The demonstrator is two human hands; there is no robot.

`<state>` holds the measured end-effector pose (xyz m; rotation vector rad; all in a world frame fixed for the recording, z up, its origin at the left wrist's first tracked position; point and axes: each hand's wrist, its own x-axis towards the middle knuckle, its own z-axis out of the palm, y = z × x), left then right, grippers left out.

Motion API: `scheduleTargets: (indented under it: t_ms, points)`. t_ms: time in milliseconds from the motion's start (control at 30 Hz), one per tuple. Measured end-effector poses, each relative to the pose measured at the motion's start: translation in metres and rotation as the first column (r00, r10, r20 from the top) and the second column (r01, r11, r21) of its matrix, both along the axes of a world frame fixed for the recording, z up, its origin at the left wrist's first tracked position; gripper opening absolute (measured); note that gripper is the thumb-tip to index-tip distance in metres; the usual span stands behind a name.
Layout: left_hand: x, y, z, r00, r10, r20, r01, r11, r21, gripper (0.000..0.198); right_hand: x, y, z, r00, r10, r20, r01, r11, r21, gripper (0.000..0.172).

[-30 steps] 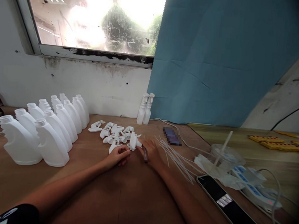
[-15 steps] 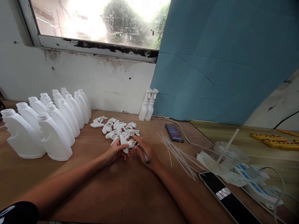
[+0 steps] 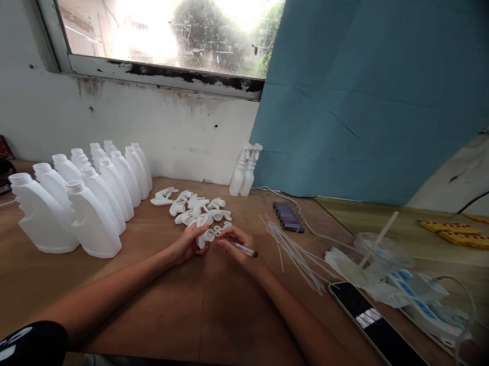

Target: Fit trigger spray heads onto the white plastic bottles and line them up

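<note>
sleeve in black at the lower left corner, above the elbow of the left arm. both forearms laid out over a brown table. at right, near the table's front edge, a dark-screened phone lying face up, and just past it a white-and-blue power strip with a plug in it. toward the middle, left hand with a white spray head pinched between thumb and fingers, just above the table and in front of a pile of similar spray heads. just beside, right hand with fingers bent around a slim pen, dark end pointing right; hard to say whether also pinching something small and white at the fingertips. right of that hand, a loose fan of thin white tubes. farther right, a clear cup with a straw. at left, white bottles upright in two rows, necks uncapped. toward the back, two spray bottles upright, side by side, heads on. behind, a stained white wall, blue cloth and a bright window.
</note>
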<state>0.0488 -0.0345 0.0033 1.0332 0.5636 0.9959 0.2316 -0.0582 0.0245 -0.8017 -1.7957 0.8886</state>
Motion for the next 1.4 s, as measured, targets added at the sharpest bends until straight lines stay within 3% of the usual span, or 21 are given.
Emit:
scheduleTargets:
  t_ms: [100, 200, 267, 433, 500, 567, 633, 733, 833, 933, 1000, 1167, 1300, 1400]
  points:
    - [0.001, 0.001, -0.001, 0.999, 0.018, -0.026, -0.018, 1.000, 0.001, 0.036, 0.002, 0.001, -0.002, 0.975, -0.078, 0.209, 0.026, 0.971, 0.237, 0.008]
    - [0.001, 0.002, -0.005, 0.997, 0.045, -0.068, -0.045, 0.999, 0.002, 0.035, 0.004, 0.001, -0.001, 0.936, -0.059, 0.347, -0.094, 0.908, 0.408, 0.009]
    - [0.002, 0.003, -0.007, 0.994, 0.063, -0.089, -0.062, 0.998, 0.014, 0.033, 0.004, 0.000, 0.000, 0.932, -0.048, 0.359, -0.120, 0.895, 0.431, 0.008]
    - [0.001, 0.003, -0.008, 0.990, 0.071, -0.120, -0.073, 0.997, -0.009, 0.026, 0.001, -0.005, 0.001, 0.953, -0.055, 0.298, -0.036, 0.956, 0.292, 0.008]
    - [0.002, 0.003, -0.007, 0.989, 0.074, -0.124, -0.077, 0.997, -0.019, 0.023, 0.001, -0.004, 0.001, 0.947, -0.051, 0.316, -0.050, 0.953, 0.300, 0.009]
    - [0.003, 0.004, -0.007, 0.988, 0.089, -0.128, -0.092, 0.996, -0.017, 0.021, 0.000, -0.002, 0.001, 0.915, -0.057, 0.400, -0.127, 0.899, 0.420, 0.012]
    - [0.004, 0.005, -0.008, 0.986, 0.097, -0.135, -0.100, 0.995, -0.011, 0.021, 0.000, 0.000, 0.001, 0.858, -0.094, 0.504, -0.231, 0.807, 0.544, 0.016]
    - [0.004, 0.006, -0.011, 0.984, 0.096, -0.147, -0.097, 0.995, -0.002, 0.020, -0.001, 0.000, 0.003, 0.790, -0.146, 0.595, -0.322, 0.726, 0.607, 0.019]
    - [0.003, 0.006, -0.013, 0.982, 0.081, -0.168, -0.084, 0.996, -0.009, 0.020, 0.000, -0.003, 0.005, 0.839, -0.089, 0.536, -0.264, 0.795, 0.546, 0.015]
    - [0.001, 0.005, -0.013, 0.981, 0.023, -0.194, -0.030, 0.999, -0.034, 0.019, 0.002, -0.005, 0.007, 0.925, 0.017, 0.380, -0.164, 0.920, 0.357, 0.009]
    - [0.001, 0.005, -0.012, 0.979, -0.024, -0.202, 0.013, 0.998, -0.055, 0.017, 0.004, -0.006, 0.007, 0.953, 0.084, 0.293, -0.149, 0.967, 0.206, 0.009]
    - [-0.003, 0.004, -0.008, 0.983, -0.117, -0.145, 0.100, 0.988, -0.119, 0.015, 0.000, -0.009, 0.004, 0.976, 0.205, 0.067, -0.203, 0.978, -0.048, 0.009]
    - [-0.008, 0.005, -0.006, 0.974, -0.218, -0.062, 0.204, 0.961, -0.184, 0.016, -0.010, -0.010, -0.002, 0.968, 0.244, -0.053, -0.244, 0.970, -0.010, 0.006]
    - [-0.009, 0.006, -0.008, 0.976, -0.216, -0.008, 0.210, 0.957, -0.202, 0.018, -0.013, -0.005, -0.007, 0.988, 0.147, 0.049, -0.155, 0.953, 0.262, 0.008]
